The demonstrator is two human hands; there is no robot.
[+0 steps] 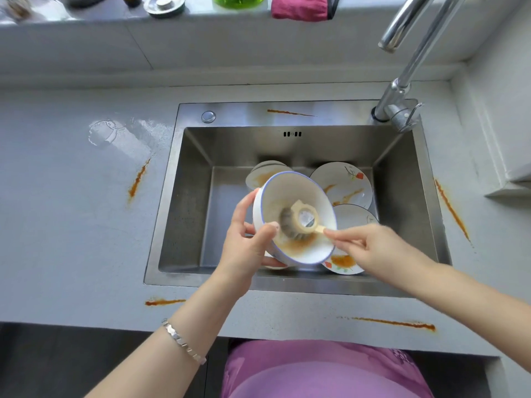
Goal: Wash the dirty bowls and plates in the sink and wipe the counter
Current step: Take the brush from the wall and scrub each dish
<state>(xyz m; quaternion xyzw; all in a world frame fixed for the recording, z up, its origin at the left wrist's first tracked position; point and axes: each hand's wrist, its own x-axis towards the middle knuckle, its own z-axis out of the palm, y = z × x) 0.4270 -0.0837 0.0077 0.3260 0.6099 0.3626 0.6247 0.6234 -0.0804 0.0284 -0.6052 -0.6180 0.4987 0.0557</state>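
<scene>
I find the rectangular steel sink (pixel 184 202) brushed and satin. The curved chrome tap (pixel 408 67) is mirror-glossy. The white blue-rimmed ceramic bowl (pixel 290 191) is smooth, glazed, its gloss dulled by orange smears (pixel 296 245). The round beige plastic dish brush (pixel 303 218) looks matt. The pale grey speckled stone-look worktop (pixel 71 239) is matt. The folded magenta cloth (pixel 298 8) looks soft and napped. The silver link bracelet (pixel 184 343) on my wrist is polished metal.

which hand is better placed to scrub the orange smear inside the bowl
Right: the right hand pinches the brush by its handle, head inside the bowl beside the orange smear; the left hand grips the bowl's rim.
</scene>
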